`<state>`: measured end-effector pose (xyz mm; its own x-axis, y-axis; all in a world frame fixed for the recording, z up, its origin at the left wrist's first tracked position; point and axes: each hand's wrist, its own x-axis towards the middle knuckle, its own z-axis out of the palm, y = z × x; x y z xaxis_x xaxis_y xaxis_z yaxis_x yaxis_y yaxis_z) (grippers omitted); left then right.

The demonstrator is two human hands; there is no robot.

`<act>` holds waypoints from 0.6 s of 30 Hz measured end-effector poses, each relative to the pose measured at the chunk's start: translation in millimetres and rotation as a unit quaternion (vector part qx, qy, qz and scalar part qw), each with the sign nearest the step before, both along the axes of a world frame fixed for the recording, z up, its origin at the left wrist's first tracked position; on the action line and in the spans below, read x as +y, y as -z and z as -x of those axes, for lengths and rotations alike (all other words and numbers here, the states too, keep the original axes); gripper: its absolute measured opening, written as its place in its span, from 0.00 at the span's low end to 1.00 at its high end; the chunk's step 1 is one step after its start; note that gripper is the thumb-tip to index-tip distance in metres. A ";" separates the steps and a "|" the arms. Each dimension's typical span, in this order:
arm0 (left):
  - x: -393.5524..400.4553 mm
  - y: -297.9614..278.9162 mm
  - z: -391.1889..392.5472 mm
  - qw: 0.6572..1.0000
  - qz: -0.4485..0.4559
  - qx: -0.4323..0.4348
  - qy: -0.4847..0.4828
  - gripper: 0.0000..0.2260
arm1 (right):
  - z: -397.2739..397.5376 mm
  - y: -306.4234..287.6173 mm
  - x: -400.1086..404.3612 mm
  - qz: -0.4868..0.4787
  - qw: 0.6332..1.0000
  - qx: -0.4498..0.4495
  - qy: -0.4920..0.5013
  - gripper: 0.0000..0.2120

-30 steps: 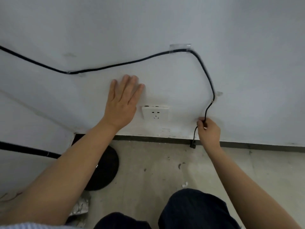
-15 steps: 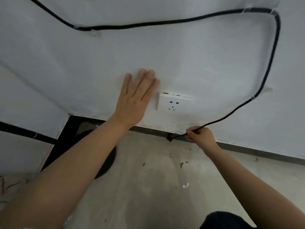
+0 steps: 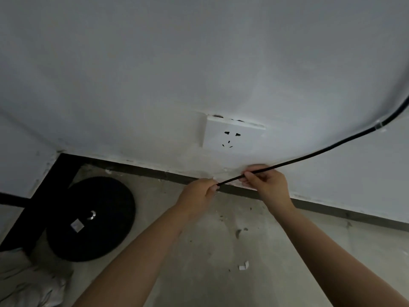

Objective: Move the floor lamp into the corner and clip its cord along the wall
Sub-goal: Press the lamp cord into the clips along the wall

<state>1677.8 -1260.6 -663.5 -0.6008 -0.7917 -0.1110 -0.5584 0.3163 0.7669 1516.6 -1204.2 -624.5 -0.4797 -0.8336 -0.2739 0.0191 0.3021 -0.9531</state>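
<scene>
Two hands [image 3: 198,192], one cord [image 3: 309,155], one socket [image 3: 231,137].

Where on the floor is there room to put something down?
Bare floor lies between the round lamp base and the white scrap; more lies right of that scrap. It is crowded by the skirting, where both hands, left and right, grip the cord.

One head-worn view looks forward and down at the wall [image 3: 199,63] base and floor [image 3: 210,251] from close range, both forearms reaching in from below; the socket [image 3: 232,136] sits near centre.
</scene>
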 end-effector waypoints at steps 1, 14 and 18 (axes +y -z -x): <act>-0.6 -3.1 0.0 1.000 0.021 0.019 -0.014 0.08 | -1.0 0.0 -0.3 0.007 0.999 0.035 0.008 0.06; 0.9 36.2 40.7 0.986 0.147 0.009 -0.083 0.13 | 7.0 50.6 -0.5 0.020 0.918 0.395 0.037 0.06; -4.3 40.6 47.7 0.987 0.117 -0.073 -0.077 0.12 | 8.6 50.0 -0.1 0.044 0.889 0.456 0.016 0.05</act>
<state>1630.0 -1264.9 -704.1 -0.4632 -0.8862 0.0099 -0.7123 0.3789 0.5908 1508.0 -1204.4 -674.4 -0.4923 -0.8148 0.3061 -0.7666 0.2393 -0.5959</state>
